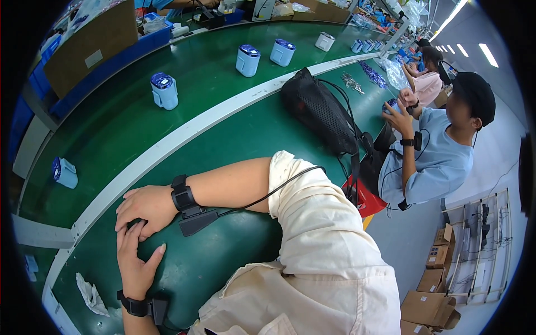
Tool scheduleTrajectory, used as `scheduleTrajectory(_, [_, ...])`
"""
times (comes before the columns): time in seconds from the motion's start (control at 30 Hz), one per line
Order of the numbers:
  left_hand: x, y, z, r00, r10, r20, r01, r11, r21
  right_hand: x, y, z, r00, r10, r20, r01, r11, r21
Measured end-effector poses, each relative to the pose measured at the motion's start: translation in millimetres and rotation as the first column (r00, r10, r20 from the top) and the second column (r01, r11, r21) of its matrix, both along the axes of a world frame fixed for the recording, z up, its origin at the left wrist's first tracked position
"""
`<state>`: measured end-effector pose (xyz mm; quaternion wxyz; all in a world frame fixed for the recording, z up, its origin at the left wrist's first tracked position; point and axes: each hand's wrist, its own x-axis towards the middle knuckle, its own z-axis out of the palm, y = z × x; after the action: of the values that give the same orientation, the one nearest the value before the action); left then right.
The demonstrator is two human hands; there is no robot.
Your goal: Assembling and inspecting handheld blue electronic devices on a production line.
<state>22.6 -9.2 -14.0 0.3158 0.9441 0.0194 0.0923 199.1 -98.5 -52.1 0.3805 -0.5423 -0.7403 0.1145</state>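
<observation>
My right hand (pixel 149 207) lies palm down on the green tabletop (pixel 234 148), its fingers loosely bent toward the left. Just below it, my left hand (pixel 137 263) rests with fingers stretched and thumb spread. The fingertips of the two hands meet or overlap; a small dark patch shows between them, and I cannot tell whether it is shadow or a thing. Neither hand visibly grips anything. Black bands with small boxes circle both wrists, and a cable (pixel 279 192) runs along my right sleeve. A crumpled white tissue (pixel 92 294) lies near my left hand.
Beyond a pale rail (pixel 184 137), light-blue containers with dark-blue tops (pixel 164 92) stand spaced along a green belt (pixel 206 84). A black mesh bag (pixel 318 109) lies on the table. At right, a co-worker (pixel 430 151) handles a similar container beside small metal parts (pixel 353 84).
</observation>
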Motion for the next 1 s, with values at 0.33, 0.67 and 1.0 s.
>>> scheduleTrajectory(0.33, [2.5,7.5,-18.0,0.978,-0.076,0.193,0.061,0.995,0.081,2.4,-12.9,33.7,0.996,-0.023,0.083,0.033,0.992,-0.12])
scheduleTrajectory(0.67, [-14.2,3.1,-30.9,0.957,-0.004,0.289,-0.003,1.0,0.022,-11.8,-7.6,38.2,1.0,0.022,0.017,-0.017,0.962,-0.272])
scheduleTrajectory(1.0, [-6.2,5.2,-29.5,0.98,-0.039,0.196,0.036,0.999,0.019,-3.8,-8.7,33.3,1.0,0.016,0.001,-0.015,0.972,-0.236])
